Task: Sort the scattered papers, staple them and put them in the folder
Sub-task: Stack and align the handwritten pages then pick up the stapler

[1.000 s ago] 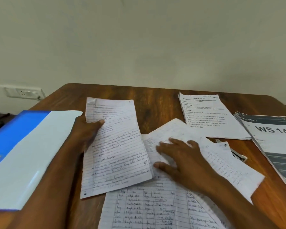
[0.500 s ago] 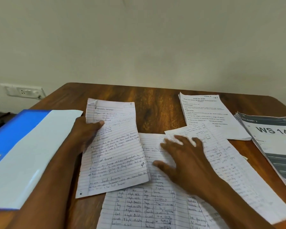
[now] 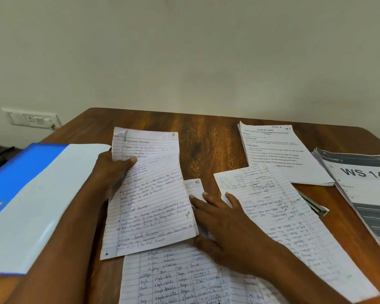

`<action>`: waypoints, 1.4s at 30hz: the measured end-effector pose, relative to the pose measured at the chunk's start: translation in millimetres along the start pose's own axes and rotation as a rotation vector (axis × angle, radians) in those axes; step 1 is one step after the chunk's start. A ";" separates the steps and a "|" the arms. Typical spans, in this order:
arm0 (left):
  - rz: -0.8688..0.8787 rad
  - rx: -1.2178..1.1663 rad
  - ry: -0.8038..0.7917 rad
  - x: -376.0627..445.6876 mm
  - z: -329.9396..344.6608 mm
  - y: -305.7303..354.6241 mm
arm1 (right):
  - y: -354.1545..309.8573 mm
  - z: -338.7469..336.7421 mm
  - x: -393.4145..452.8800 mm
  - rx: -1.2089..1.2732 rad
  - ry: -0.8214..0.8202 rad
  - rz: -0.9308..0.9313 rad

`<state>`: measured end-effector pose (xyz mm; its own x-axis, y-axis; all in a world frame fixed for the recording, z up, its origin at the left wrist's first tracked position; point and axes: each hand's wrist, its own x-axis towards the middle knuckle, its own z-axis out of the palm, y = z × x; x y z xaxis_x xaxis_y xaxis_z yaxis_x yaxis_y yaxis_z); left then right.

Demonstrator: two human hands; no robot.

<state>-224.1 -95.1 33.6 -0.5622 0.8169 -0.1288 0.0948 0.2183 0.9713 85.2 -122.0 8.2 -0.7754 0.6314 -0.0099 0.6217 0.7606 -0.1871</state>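
Papers lay scattered across the wooden table (image 3: pixel 215 137). Left hand (image 3: pixel 113 172) pinched the handwritten sheet (image 3: pixel 149 194) by its edge; right hand (image 3: pixel 226 224) pressed flat, fingers spread, on the overlapped sheets (image 3: pixel 195 189). Blue folder (image 3: pixel 29 194) lay leftward.

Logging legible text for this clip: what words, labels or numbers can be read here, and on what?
"WS 14": grey-and-white booklet at the right edge.
"TASK GOAL": heading on the printed instruction sheet; its other lines are too blurred to quote reliably.
"1", circled: top corner of the handwritten page the left hand holds.
Handwriting on all lined pages: not legible.
Blue folder: no readable text.
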 end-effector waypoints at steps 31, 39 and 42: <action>0.092 -0.032 -0.064 -13.2 17.6 4.1 | 56.1 -40.9 -19.9 -0.163 0.094 0.568; 0.054 -0.037 -0.076 -12.6 18.1 4.6 | 40.8 -41.2 -18.5 -0.443 0.058 0.580; 0.043 -0.020 -0.067 -12.0 17.6 4.5 | 42.7 -48.5 -22.5 -0.397 0.187 0.544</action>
<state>-202.5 -94.5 36.0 -0.5013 0.8596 -0.0989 0.1014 0.1719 0.9799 134.6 -96.4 48.1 -0.3322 0.9267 0.1757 0.9375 0.3039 0.1694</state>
